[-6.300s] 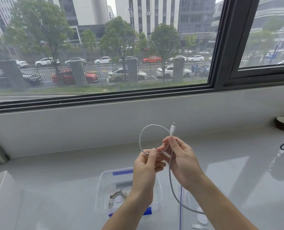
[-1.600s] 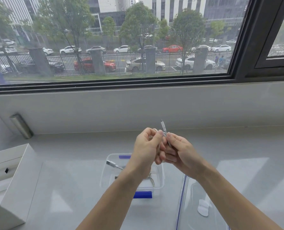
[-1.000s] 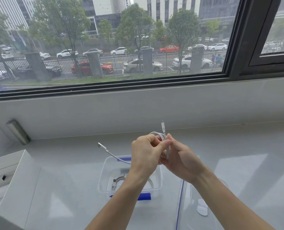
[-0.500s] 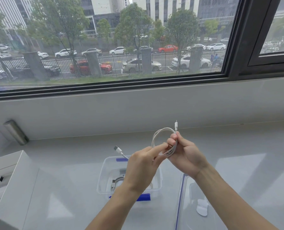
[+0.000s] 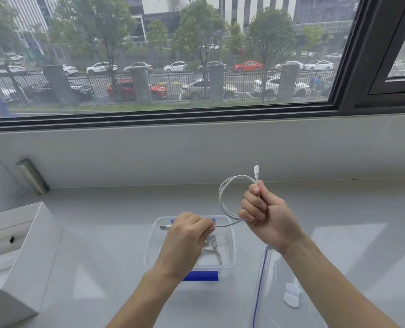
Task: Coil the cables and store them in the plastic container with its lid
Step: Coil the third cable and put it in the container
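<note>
Fingers (image 5: 253, 204) round cable (image 5: 222, 200); container (image 5: 231, 235) below

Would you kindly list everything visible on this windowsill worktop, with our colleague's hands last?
white cable: one, white, coiled in the air between both hands
plastic container: one, clear with blue clips, centre, open
cable in container: one, pale, coiled inside
lid: one, clear with blue edge, right of the container
white box: one, white, far left
metal cylinder: one, silver, leaning at back left
left hand: pinching the cable's USB end
right hand: gripping the coil
</note>
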`<action>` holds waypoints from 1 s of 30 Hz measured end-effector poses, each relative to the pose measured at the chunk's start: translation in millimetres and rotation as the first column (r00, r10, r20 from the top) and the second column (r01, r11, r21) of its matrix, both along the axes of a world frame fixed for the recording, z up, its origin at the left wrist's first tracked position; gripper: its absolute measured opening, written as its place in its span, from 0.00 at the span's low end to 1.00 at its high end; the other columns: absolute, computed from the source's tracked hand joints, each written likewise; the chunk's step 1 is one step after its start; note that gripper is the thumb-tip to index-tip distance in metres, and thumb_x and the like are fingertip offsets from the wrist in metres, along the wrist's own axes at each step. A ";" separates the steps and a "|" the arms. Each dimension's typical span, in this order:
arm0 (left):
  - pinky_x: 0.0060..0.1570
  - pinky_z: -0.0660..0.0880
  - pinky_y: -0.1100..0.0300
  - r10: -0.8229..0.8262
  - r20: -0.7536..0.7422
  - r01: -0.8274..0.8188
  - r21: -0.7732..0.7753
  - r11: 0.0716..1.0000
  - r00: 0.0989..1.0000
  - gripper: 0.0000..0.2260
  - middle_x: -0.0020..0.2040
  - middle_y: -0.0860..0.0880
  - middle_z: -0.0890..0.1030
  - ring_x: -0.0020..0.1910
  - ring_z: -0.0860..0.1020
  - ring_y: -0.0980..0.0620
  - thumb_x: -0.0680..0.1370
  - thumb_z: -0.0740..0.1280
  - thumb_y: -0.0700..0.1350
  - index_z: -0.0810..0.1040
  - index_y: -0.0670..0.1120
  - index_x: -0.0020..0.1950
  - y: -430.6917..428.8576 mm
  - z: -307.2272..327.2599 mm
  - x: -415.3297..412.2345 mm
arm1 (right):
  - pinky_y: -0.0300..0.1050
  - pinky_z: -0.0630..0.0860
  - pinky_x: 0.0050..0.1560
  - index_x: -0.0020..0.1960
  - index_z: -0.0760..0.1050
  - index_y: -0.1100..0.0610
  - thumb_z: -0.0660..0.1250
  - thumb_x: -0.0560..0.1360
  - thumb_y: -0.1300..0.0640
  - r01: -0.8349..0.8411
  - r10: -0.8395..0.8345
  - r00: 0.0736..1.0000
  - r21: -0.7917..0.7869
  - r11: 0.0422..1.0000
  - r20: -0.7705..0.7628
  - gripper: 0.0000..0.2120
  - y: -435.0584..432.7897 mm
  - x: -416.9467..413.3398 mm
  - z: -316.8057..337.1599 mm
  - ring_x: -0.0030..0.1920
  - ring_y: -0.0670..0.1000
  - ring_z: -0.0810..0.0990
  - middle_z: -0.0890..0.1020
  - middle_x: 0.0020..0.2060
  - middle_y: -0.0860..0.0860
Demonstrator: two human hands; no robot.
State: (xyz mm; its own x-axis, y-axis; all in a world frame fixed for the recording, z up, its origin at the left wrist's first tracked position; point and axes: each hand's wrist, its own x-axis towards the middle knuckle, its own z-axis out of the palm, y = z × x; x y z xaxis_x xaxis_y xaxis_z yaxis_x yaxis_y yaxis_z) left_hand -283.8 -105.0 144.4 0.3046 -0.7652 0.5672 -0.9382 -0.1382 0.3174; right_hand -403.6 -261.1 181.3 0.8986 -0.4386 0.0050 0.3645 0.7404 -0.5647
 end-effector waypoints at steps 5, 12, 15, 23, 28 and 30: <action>0.58 0.70 0.35 0.179 0.202 -0.202 0.101 0.974 0.963 0.06 0.41 0.49 0.82 0.42 0.80 0.46 0.67 0.76 0.41 0.82 0.50 0.38 -2.0 -14.5 3.2 | 0.38 0.61 0.24 0.35 0.68 0.55 0.53 0.80 0.51 0.003 -0.004 1.000 -0.045 0.999 -0.012 0.17 12.4 3.8 -4.6 0.20 0.45 0.60 0.61 0.22 0.47; 0.60 0.66 0.56 0.195 -0.527 -0.121 0.172 0.978 0.827 0.05 0.61 0.53 0.72 0.61 0.69 0.53 0.73 0.68 0.54 0.83 0.57 0.44 11.5 -18.8 21.6 | 0.38 0.61 0.23 0.35 0.69 0.55 0.53 0.80 0.52 0.000 -0.001 1.000 0.024 1.000 0.025 0.17 9.8 -3.5 -5.1 0.19 0.45 0.61 0.61 0.21 0.47; 0.53 0.76 0.54 0.108 -0.790 -0.076 0.078 0.994 0.604 0.02 0.49 0.48 0.80 0.47 0.79 0.52 0.73 0.70 0.46 0.83 0.51 0.42 16.7 -15.4 20.3 | 0.38 0.61 0.23 0.34 0.69 0.55 0.53 0.80 0.52 0.000 -0.001 1.000 0.038 0.999 0.027 0.17 9.2 -7.0 -5.9 0.19 0.45 0.61 0.62 0.21 0.47; 0.35 0.78 0.63 -0.339 -0.929 -0.380 -0.262 0.887 -0.151 0.09 0.35 0.45 0.78 0.31 0.78 0.51 0.74 0.66 0.32 0.72 0.42 0.51 7.0 -8.6 15.5 | 0.38 0.59 0.24 0.33 0.69 0.55 0.53 0.79 0.52 -0.034 0.033 0.999 0.049 0.998 0.022 0.18 20.5 -6.2 -6.9 0.22 0.47 0.54 0.62 0.21 0.47; 0.41 0.75 0.60 -0.345 -0.926 -0.430 -0.252 0.867 -0.152 0.03 0.35 0.46 0.78 0.34 0.76 0.52 0.75 0.67 0.35 0.78 0.41 0.47 -7.3 5.2 7.5 | 0.38 0.58 0.24 0.34 0.69 0.55 0.54 0.79 0.52 -0.066 0.066 0.998 0.051 0.997 0.018 0.17 30.6 -2.0 -9.4 0.23 0.47 0.52 0.62 0.21 0.47; 0.43 0.76 0.59 -0.232 -0.973 -0.351 -0.223 0.909 0.018 0.05 0.37 0.45 0.79 0.35 0.76 0.50 0.75 0.69 0.38 0.80 0.40 0.50 -9.8 8.6 1.6 | 0.38 0.58 0.24 0.34 0.68 0.56 0.54 0.79 0.51 -0.070 0.069 0.997 0.036 0.997 0.015 0.17 31.9 -1.8 -7.9 0.23 0.47 0.52 0.61 0.21 0.46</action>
State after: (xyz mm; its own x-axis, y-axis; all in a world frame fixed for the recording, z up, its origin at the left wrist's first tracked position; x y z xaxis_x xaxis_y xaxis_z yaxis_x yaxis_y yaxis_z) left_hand -282.2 -114.9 153.0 0.8050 -0.5706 -0.1624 0.3290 0.2016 0.9226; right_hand -405.4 -229.2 173.4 0.9269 -0.3753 0.0025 0.3189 0.7840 -0.5326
